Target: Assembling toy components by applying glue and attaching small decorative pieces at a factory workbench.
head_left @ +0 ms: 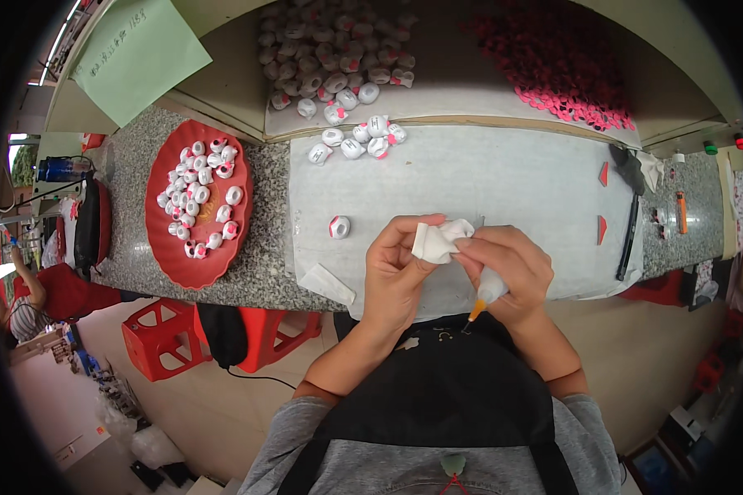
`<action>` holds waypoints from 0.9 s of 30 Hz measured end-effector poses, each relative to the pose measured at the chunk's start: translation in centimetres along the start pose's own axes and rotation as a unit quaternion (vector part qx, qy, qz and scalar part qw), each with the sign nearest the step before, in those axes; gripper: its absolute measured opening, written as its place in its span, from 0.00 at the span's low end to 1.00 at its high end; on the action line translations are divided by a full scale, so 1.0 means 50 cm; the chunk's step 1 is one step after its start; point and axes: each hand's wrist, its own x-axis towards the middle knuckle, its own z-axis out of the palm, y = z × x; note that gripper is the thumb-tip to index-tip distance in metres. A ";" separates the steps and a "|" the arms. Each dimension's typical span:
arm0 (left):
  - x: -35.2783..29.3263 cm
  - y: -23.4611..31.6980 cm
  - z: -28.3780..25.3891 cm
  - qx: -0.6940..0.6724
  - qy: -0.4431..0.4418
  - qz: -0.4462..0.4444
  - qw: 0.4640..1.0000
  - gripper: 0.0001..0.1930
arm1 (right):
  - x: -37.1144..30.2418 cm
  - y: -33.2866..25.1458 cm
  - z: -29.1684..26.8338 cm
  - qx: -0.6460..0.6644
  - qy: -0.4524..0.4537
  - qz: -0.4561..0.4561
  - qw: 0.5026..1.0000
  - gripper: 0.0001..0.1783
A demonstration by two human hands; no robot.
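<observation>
Over the near edge of the white-covered worktop, my left hand [395, 268] pinches a folded white cloth [439, 240] between thumb and fingers. The fingertips of my right hand [516, 268] are on the cloth's other side. That hand also grips a small white squeeze bottle [491, 285], its orange neck and thin needle tip pointing down toward my apron. To the left of my left hand lies one small white rounded piece [339, 227] with a pink patch. A flat white strip [328, 284] is near the worktop's front edge.
A red scalloped tray [158, 239] holding several white pieces stands left. More white pieces [338, 62] and pink ones [561, 74] are heaped on the shelf behind. Toward the right lie red scraps [602, 230] and a black stick [629, 235]. Red stools [163, 338] stand below left; a person [54, 297] is beyond.
</observation>
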 end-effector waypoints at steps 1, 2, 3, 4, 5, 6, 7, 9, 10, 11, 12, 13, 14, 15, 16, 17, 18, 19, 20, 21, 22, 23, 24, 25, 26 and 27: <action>0.001 -0.001 -0.001 0.005 -0.003 0.005 1.000 0.14 | -0.001 0.000 0.000 -0.017 0.018 -0.018 1.000 0.11; 0.001 0.000 -0.002 0.004 -0.004 0.004 1.000 0.14 | -0.002 -0.001 -0.001 -0.020 0.018 -0.018 0.999 0.11; 0.000 0.000 -0.003 0.010 0.002 0.002 1.000 0.14 | -0.005 -0.004 -0.003 -0.017 -0.010 -0.005 1.000 0.11; 0.000 0.000 -0.004 0.017 0.008 0.001 1.000 0.14 | -0.006 -0.005 -0.006 -0.014 -0.039 0.008 0.999 0.11; -0.002 0.002 -0.003 0.017 0.009 0.001 1.000 0.14 | -0.002 -0.008 -0.015 -0.014 -0.039 0.007 0.999 0.11; -0.004 0.005 -0.001 0.028 0.003 -0.004 1.000 0.15 | 0.006 -0.011 -0.031 0.070 -0.064 0.089 0.991 0.10; -0.005 0.008 0.000 0.038 -0.003 -0.009 0.999 0.16 | 0.011 -0.014 -0.041 0.154 -0.088 0.170 0.969 0.08; 0.003 0.013 0.001 0.026 -0.011 -0.011 1.000 0.16 | 0.005 -0.021 -0.051 0.192 -0.033 0.248 0.949 0.05; 0.005 0.014 0.002 0.015 -0.021 -0.015 1.000 0.16 | 0.004 -0.022 -0.054 0.215 0.027 0.293 0.931 0.05; 0.005 0.013 0.001 0.015 -0.020 -0.014 1.000 0.16 | 0.003 -0.023 -0.054 0.236 0.089 0.339 0.906 0.05; 0.004 0.011 0.001 0.014 -0.017 -0.016 1.000 0.15 | 0.000 -0.023 -0.052 0.213 0.064 0.324 0.920 0.05; 0.004 0.008 0.002 0.013 -0.015 -0.018 1.000 0.15 | 0.001 -0.024 -0.044 0.214 0.064 0.324 0.919 0.05; 0.002 0.006 0.004 0.013 -0.015 -0.020 1.000 0.15 | 0.004 -0.028 -0.034 0.167 0.023 0.252 0.953 0.06; 0.000 0.004 0.006 0.017 -0.005 -0.018 1.000 0.15 | 0.006 -0.029 -0.026 0.119 -0.018 0.177 0.977 0.07; -0.001 0.002 0.008 0.020 0.004 -0.016 1.000 0.15 | 0.003 -0.026 -0.020 0.103 -0.033 0.144 0.984 0.07; 0.000 0.004 0.009 0.020 0.003 -0.017 1.000 0.15 | 0.005 -0.027 -0.023 0.103 -0.031 0.145 0.984 0.07; 0.002 0.008 0.010 0.025 0.004 -0.015 1.000 0.15 | 0.006 -0.026 -0.033 0.086 -0.029 0.159 0.983 0.08; 0.005 0.011 0.010 0.029 0.005 -0.014 0.999 0.15 | 0.006 -0.023 -0.044 0.069 -0.026 0.173 0.982 0.08; 0.006 0.012 0.004 0.029 0.005 -0.013 0.999 0.15 | -0.002 -0.012 -0.060 0.034 0.004 0.197 0.980 0.10; 0.009 0.011 0.002 0.032 0.001 -0.004 0.999 0.15 | 0.003 -0.003 -0.078 0.032 0.004 0.197 0.980 0.10; 0.011 0.010 0.001 0.036 -0.003 0.004 0.999 0.15 | 0.015 0.005 -0.094 -0.069 -0.005 0.192 0.979 0.10; 0.010 0.007 0.004 0.034 -0.005 0.003 0.999 0.15 | 0.021 0.011 -0.108 -0.171 -0.013 0.186 0.968 0.11; 0.007 0.005 0.007 0.043 -0.008 0.008 0.999 0.15 | 0.013 0.022 -0.110 -0.102 -0.026 0.201 0.974 0.17; 0.004 0.004 0.010 0.052 -0.010 0.014 0.998 0.15 | 0.013 0.011 -0.103 -0.103 -0.027 0.201 0.974 0.17; 0.002 0.005 0.013 0.053 -0.010 0.016 0.998 0.15 | 0.018 -0.008 -0.084 0.102 -0.069 0.300 0.946 0.17; -0.003 0.005 0.017 0.071 -0.023 0.016 0.997 0.14 | 0.020 -0.021 -0.073 0.302 -0.111 0.382 0.867 0.16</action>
